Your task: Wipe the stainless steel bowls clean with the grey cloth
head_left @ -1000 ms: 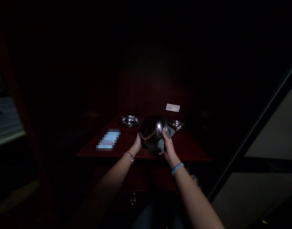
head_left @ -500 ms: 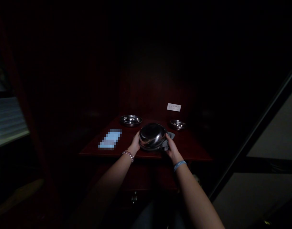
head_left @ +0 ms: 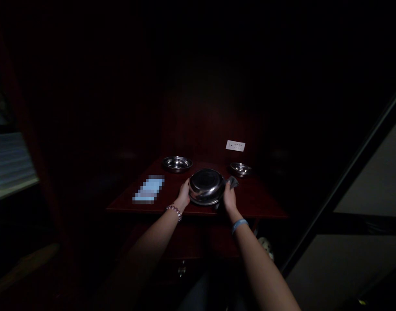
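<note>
Dark red table (head_left: 256,208): over its front, one upturned stainless-steel bowl (head_left: 207,185) sits between the left hand (head_left: 184,195), its grip closed on the side, and the right hand (head_left: 229,198), closed on a grey cloth (head_left: 233,182) beside the rim. Firm opposing pressure should steady it. Count: one bowl, two steel dishes (head_left: 177,164), one cloth, one wall socket (head_left: 236,145).

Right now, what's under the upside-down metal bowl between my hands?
The red tabletop shows around the upside-down metal bowl, and gray cloth at your right hand. What the bowl covers can't be seen.

You face a dim, reddish surface (head_left: 170,192) before a dark wall (head_left: 198,129) with a white socket plate (head_left: 235,145), pale panels (head_left: 372,172) at right
</note>
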The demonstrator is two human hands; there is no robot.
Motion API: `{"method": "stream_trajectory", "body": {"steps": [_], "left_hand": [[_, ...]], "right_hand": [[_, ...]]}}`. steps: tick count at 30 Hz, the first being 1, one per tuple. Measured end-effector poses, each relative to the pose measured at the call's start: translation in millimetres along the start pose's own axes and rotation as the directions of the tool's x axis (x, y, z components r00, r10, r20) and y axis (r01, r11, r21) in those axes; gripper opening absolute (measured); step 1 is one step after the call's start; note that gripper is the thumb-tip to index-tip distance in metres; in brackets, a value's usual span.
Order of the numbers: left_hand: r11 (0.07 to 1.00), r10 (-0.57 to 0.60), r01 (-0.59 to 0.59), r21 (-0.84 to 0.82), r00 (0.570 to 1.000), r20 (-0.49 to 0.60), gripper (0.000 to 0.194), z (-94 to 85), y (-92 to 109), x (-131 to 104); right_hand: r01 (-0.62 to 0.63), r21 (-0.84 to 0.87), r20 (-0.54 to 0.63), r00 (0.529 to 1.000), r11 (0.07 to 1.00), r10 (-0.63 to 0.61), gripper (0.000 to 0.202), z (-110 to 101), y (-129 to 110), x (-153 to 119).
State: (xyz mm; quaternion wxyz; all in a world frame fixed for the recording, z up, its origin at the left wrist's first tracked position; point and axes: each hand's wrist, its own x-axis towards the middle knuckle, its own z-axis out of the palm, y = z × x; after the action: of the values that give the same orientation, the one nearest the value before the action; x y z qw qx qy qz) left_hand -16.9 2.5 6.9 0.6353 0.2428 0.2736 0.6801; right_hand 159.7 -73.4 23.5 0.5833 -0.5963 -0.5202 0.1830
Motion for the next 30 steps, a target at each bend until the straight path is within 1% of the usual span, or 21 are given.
{"method": "stream_trajectory", "body": {"steps": [2,4,8,10,12,15,18,20,23,26,30], "left_hand": [[1.0,-0.004,0.006,0.027,0.998,-0.058,0.015,1.8,0.5,-1.8],[0.999,-0.013,0.016,0.037,0.997,-0.077,0.015,2.4,0.2,-1.8],[0.999,-0.039,0.042,0.031,0.994,-0.099,0.015,0.4,-1.8,2.2],[0.998,-0.051,0.054,0.021,0.992,-0.119,0.015,-0.6,-2.3,4.0],[0.998,-0.062,0.064,0.01,0.988,-0.139,0.015,-0.5,-2.0,4.6],[0.998,-0.067,0.066,-0.011,0.987,-0.149,0.018,1.6,-0.8,3.6],[0.998,-0.063,0.062,-0.011,0.989,-0.136,0.017,3.4,0.0,1.3],[0.998,-0.056,0.057,0.003,0.993,-0.106,0.016,3.5,-0.1,-0.6],[0.998,-0.044,0.046,0.038,0.998,-0.042,0.017,3.2,-0.4,-3.8],[0.997,-0.03,0.031,0.076,0.999,-0.013,0.02,3.6,-0.2,-6.2],[0.995,-0.017,0.015,0.094,1.0,0.012,0.019,4.8,-0.2,-7.1]], "right_hand": [[0.099,-0.084,-0.003,0.995,0.992,-0.1,0.073,0.9,-4.6,-3.7],[0.159,-0.168,0.022,0.987,0.973,-0.158,0.076,3.9,-8.7,-7.7],[0.189,-0.283,0.093,0.981,0.94,-0.169,0.075,12.2,-9.6,-13.6],[0.196,-0.315,0.108,0.979,0.929,-0.17,0.073,14.9,-7.5,-16.0],[0.232,-0.324,0.113,0.972,0.917,-0.206,0.072,16.1,-5.8,-18.7],[0.333,-0.315,0.136,0.943,0.889,-0.305,0.073,16.5,-5.9,-23.5],[0.407,-0.351,0.18,0.913,0.844,-0.365,0.069,16.4,-8.0,-28.4],[0.468,-0.391,0.249,0.883,0.792,-0.399,0.064,16.7,-9.9,-31.7],[0.569,-0.422,0.379,0.818,0.706,-0.432,0.061,17.8,-14.5,-37.1],[0.624,-0.43,0.459,0.773,0.652,-0.437,0.065,18.4,-22.2,-42.5],[0.709,-0.395,0.566,0.689,0.584,-0.454,0.07,16.2,-33.4,-45.7]]}}
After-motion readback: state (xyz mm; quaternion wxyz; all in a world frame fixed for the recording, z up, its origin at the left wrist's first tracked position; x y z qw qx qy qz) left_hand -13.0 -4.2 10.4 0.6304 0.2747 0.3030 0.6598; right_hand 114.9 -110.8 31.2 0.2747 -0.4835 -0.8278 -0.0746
